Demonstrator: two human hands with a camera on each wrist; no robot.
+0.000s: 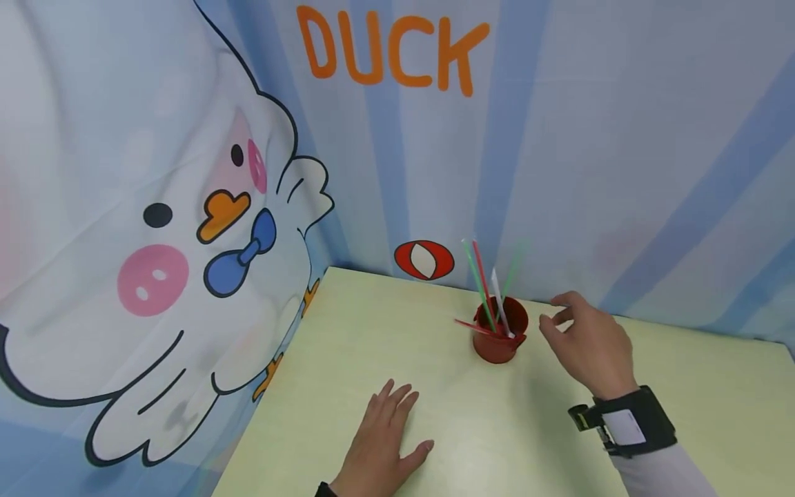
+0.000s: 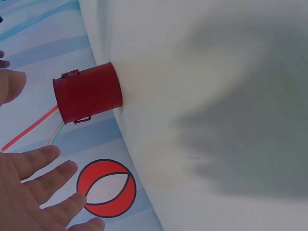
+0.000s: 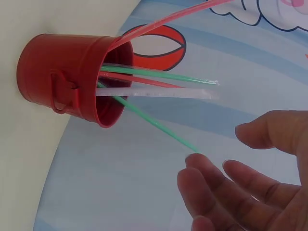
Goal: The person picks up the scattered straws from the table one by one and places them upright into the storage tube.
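A small red metal bucket (image 1: pixel 495 351) with side handles stands upright near the table's back edge. Several thin straws in clear wrapping lean in it: a white straw (image 3: pixel 159 92), a lower green straw (image 3: pixel 154 123), a red straw (image 3: pixel 168 20) slanting over the rim, and others. Just right of the bucket, my right hand (image 1: pixel 590 345) hovers with bent, parted fingers and nothing between them. In the right wrist view a fingertip appears close to the green straw's end; contact cannot be told there. My left hand (image 1: pixel 381 442) is nearer the front, fingers spread, holding nothing.
The pale yellow table (image 1: pixel 348 331) meets a blue striped cloth backdrop (image 1: pixel 590 138) along its back edge. A printed duck (image 1: pixel 186 241) covers the cloth at the left. A dark strap with a white patch (image 1: pixel 624 426) wraps the right wrist.
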